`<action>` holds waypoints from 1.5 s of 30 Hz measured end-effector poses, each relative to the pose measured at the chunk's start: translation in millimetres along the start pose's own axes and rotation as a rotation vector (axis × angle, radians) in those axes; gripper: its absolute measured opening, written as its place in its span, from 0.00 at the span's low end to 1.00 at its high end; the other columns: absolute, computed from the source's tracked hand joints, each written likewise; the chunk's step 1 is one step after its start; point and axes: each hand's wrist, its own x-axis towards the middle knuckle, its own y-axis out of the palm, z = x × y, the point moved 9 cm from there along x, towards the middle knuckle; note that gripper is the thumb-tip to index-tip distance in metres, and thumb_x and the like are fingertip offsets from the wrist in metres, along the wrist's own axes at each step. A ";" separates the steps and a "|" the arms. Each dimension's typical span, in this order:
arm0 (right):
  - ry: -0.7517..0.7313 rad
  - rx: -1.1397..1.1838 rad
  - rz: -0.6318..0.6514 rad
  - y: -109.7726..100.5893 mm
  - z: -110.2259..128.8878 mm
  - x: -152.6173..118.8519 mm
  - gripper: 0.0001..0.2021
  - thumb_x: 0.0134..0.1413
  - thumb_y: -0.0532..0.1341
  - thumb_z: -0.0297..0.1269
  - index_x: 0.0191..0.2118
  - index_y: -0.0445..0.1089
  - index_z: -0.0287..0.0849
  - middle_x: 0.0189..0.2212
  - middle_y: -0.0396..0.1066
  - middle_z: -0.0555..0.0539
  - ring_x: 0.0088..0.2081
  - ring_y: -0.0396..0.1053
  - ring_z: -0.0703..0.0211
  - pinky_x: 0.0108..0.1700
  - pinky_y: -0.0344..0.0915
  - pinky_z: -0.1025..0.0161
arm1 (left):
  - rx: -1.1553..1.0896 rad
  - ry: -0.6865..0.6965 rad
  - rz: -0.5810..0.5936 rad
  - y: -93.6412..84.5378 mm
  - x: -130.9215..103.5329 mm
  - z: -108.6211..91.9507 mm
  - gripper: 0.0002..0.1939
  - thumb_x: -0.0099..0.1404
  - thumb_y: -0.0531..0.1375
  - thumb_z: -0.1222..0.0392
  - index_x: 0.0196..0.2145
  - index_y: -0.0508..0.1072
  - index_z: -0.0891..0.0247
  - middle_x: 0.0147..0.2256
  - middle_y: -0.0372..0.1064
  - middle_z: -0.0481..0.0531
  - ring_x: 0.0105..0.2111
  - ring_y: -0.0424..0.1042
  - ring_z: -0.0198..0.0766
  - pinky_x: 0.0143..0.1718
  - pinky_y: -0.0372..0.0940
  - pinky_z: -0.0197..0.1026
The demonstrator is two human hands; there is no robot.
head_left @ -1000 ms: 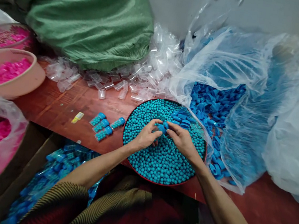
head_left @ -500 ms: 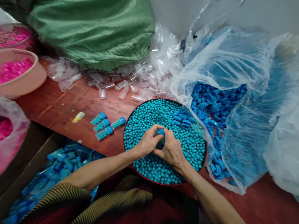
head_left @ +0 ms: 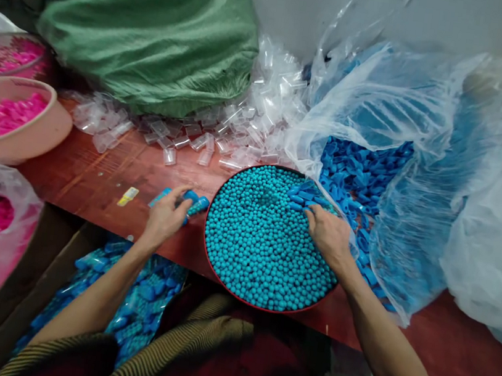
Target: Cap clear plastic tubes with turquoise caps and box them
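A round red-rimmed tray [head_left: 271, 247] full of turquoise beads stands on the red-brown table. At its upper right edge, my right hand [head_left: 329, 233] has its fingertips closed at a small pile of blue caps [head_left: 303, 196]; whether a cap is in them is too small to tell. Left of the tray, my left hand [head_left: 167, 215] curls around a small blue-capped tube [head_left: 191, 196], over the group of filled tubes. One filled tube [head_left: 201, 204] lies beside it, near the tray's rim.
Clear empty tubes [head_left: 265, 115] are heaped behind the tray, beside a green sack [head_left: 151, 31]. A plastic bag of blue caps [head_left: 366, 167] lies right. Pink parts fill a bowl [head_left: 49, 122] at left. Below the table edge are bagged blue tubes [head_left: 141, 303].
My hands have moved apart from over the beads. The left one went to the filled tubes with the blue-capped tube, the right one to the blue caps.
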 end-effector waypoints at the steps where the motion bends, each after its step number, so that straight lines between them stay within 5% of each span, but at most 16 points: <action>1: 0.028 -0.032 0.020 2.7 -5.4 2.7 0.18 0.63 0.49 0.44 0.47 0.70 0.42 0.35 0.76 0.40 0.35 0.73 0.51 0.33 0.60 0.62 | 0.108 -0.006 -0.055 -9.5 1.8 5.1 0.22 0.60 0.53 0.54 0.51 0.69 0.62 0.34 0.69 0.52 0.35 0.68 0.42 0.40 0.62 0.43; 3: 0.055 -0.070 0.054 7.3 -6.6 6.1 0.20 0.63 0.48 0.48 0.49 0.70 0.43 0.33 0.76 0.39 0.33 0.73 0.50 0.31 0.59 0.62 | 0.254 0.035 -0.147 -16.2 3.5 -1.8 0.22 0.61 0.52 0.55 0.52 0.69 0.63 0.38 0.69 0.56 0.39 0.68 0.45 0.43 0.61 0.46; 5: 0.065 -0.075 0.077 10.5 -0.8 8.4 0.23 0.62 0.47 0.52 0.49 0.70 0.44 0.33 0.77 0.39 0.33 0.73 0.50 0.31 0.58 0.62 | 0.289 0.142 -0.167 -2.7 4.2 -27.2 0.20 0.63 0.50 0.58 0.50 0.70 0.64 0.40 0.70 0.58 0.41 0.68 0.46 0.46 0.61 0.47; 11: 0.126 -0.073 0.134 12.4 3.8 16.0 0.26 0.60 0.45 0.57 0.44 0.71 0.45 0.34 0.76 0.40 0.35 0.74 0.47 0.31 0.59 0.61 | 0.271 0.367 0.165 98.7 10.7 -113.6 0.17 0.65 0.52 0.58 0.50 0.69 0.61 0.42 0.69 0.56 0.43 0.68 0.43 0.45 0.62 0.43; 18: 0.053 -0.123 0.149 13.1 8.6 5.9 0.16 0.60 0.52 0.44 0.49 0.64 0.40 0.35 0.75 0.40 0.36 0.73 0.48 0.30 0.58 0.62 | 0.400 0.357 0.294 150.6 16.6 -127.6 0.16 0.64 0.55 0.55 0.49 0.67 0.56 0.43 0.65 0.54 0.41 0.69 0.43 0.38 0.63 0.41; 26: -0.337 -0.192 0.212 26.5 39.9 -4.9 0.09 0.61 0.49 0.31 0.43 0.65 0.40 0.38 0.71 0.41 0.40 0.70 0.53 0.32 0.57 0.64 | 0.318 0.405 0.336 168.3 8.5 -126.1 0.14 0.65 0.53 0.54 0.47 0.68 0.56 0.43 0.66 0.52 0.43 0.69 0.40 0.42 0.63 0.40; 30: -0.232 -0.153 0.311 22.0 26.2 7.9 0.12 0.61 0.50 0.31 0.47 0.65 0.37 0.40 0.72 0.38 0.40 0.71 0.53 0.37 0.60 0.64 | 0.231 0.361 0.383 166.2 15.9 -125.6 0.12 0.65 0.54 0.56 0.45 0.68 0.59 0.42 0.71 0.52 0.43 0.70 0.41 0.44 0.63 0.40; 33: -0.143 0.061 0.150 5.7 27.6 23.0 0.18 0.62 0.50 0.36 0.55 0.62 0.34 0.44 0.73 0.36 0.44 0.71 0.51 0.43 0.63 0.60 | 0.166 0.318 0.426 164.3 20.3 -124.2 0.12 0.65 0.53 0.56 0.44 0.68 0.60 0.37 0.73 0.52 0.40 0.71 0.42 0.42 0.63 0.41; 37: -0.262 0.364 0.044 4.5 49.2 28.1 0.20 0.61 0.50 0.35 0.55 0.64 0.35 0.49 0.71 0.38 0.50 0.69 0.51 0.51 0.62 0.58 | 0.006 0.370 0.473 160.0 16.9 -128.4 0.10 0.64 0.52 0.59 0.42 0.68 0.60 0.34 0.71 0.50 0.36 0.70 0.40 0.41 0.63 0.40; 42: -0.307 0.491 0.165 14.9 44.1 20.4 0.17 0.58 0.52 0.34 0.50 0.70 0.40 0.45 0.74 0.41 0.45 0.72 0.52 0.50 0.64 0.57 | -0.118 0.380 0.524 154.0 13.6 -122.2 0.10 0.63 0.52 0.60 0.41 0.67 0.63 0.33 0.68 0.49 0.35 0.67 0.38 0.42 0.63 0.41; 45: -0.232 0.596 0.118 4.7 35.6 17.8 0.17 0.58 0.52 0.34 0.51 0.69 0.39 0.40 0.76 0.42 0.39 0.73 0.54 0.45 0.65 0.59 | -0.202 0.389 0.553 152.8 10.8 -124.7 0.09 0.61 0.52 0.60 0.39 0.67 0.64 0.34 0.68 0.49 0.36 0.67 0.37 0.42 0.63 0.40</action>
